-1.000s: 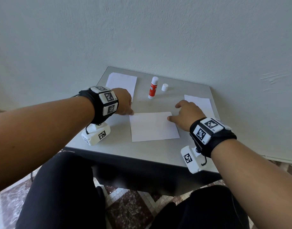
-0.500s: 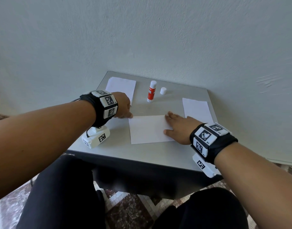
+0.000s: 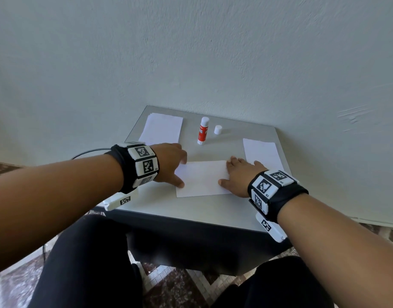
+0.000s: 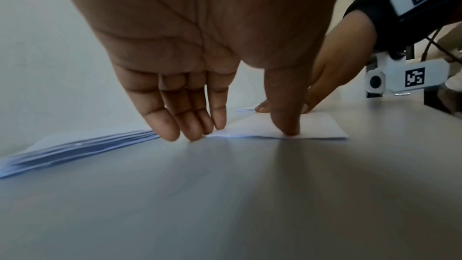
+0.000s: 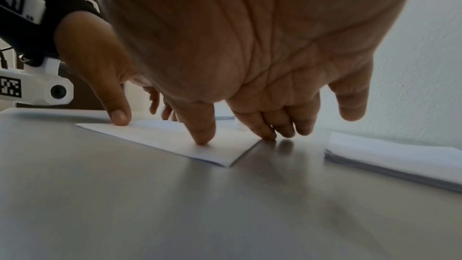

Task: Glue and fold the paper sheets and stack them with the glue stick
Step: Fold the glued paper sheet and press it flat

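A folded white sheet lies flat in the middle of the grey table. My left hand presses its left edge, thumb on the paper and fingertips at its far corner. My right hand presses the right edge, thumb on the sheet and fingers at the far corner. Both hands hold nothing. The red-and-white glue stick stands uncapped at the back, its white cap beside it on the right.
A pile of white sheets lies at the table's back left, also low on the left in the left wrist view. Another pile of sheets sits at the right, close to my right hand. The wall stands right behind the table.
My right hand slid from the sheet's right edge onto it and flattened. My left hand spread, its thumb coming down on the left edge. The head view dropped a little.
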